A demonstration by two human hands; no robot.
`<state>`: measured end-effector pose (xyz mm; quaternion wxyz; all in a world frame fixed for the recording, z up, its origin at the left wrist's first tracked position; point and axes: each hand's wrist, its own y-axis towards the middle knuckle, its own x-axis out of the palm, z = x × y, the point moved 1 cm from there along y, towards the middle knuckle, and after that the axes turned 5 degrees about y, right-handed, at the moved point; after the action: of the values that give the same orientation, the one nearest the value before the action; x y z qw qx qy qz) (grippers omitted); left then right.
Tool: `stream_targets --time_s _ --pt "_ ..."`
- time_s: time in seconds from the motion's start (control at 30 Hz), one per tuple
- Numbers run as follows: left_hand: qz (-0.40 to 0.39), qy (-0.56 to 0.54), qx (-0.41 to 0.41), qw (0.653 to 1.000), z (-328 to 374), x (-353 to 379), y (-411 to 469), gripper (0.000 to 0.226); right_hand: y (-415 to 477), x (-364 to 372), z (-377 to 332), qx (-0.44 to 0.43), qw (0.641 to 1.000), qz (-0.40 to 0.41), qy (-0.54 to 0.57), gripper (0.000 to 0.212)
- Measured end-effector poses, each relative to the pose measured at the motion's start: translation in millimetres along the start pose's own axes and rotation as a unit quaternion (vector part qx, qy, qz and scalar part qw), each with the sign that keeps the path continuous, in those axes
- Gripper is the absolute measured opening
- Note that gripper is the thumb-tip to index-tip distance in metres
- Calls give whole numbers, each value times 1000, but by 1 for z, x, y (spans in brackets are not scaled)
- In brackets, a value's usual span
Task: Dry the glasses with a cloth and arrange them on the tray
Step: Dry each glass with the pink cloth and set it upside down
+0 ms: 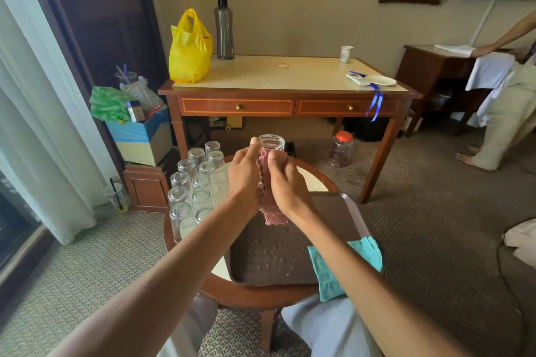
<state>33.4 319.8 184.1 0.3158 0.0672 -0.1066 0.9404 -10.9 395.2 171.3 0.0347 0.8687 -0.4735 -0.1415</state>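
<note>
Carpeted floor (420,226) fills the room, and a long wooden desk (290,75) stands against the wall at twelve o'clock from the person. Nearer, a round wooden table (246,295) sits right in front of the knees. On it lies a dark brown tray (261,272), taking up the table from the centre round to three o'clock. At nine to eleven o'clock on the table, beside the tray, a cluster of upturned glasses (197,182) stands packed close together. A yellow bag (190,49) and a dark bottle (224,29) stand at the desk's left end. A teal cloth (342,264) drapes over the tray's edge at four o'clock. Above the tray's far end both hands are raised together. The left hand (243,177) curls its fingers round a glass (271,142), thumb lying up its side. The right hand (287,182) pinches a pink cloth (272,211) against that glass; the cloth shows through the glass wall and hangs down between the wrists. Small water drops (272,255) dot the tray's middle.
</note>
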Motion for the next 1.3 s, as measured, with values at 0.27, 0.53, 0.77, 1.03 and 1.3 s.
stream_targets --time_s 0.27,0.53,0.77,1.03,1.3 --pt "-63 52 -4 997 -16 7 -16 44 24 -17 -21 97 992 32 73 65" --pt "-11 93 28 995 -27 10 -1 68 19 -11 1 191 977 -35 85 65" --pt "-14 85 -15 996 -7 5 11 44 2 -7 31 214 953 -73 200 65" --pt "-12 92 35 995 22 0 23 47 -4 -18 53 275 878 -76 384 106" --pt "-171 111 -83 975 33 -23 20 28 -7 -24 56 265 892 -54 363 57"
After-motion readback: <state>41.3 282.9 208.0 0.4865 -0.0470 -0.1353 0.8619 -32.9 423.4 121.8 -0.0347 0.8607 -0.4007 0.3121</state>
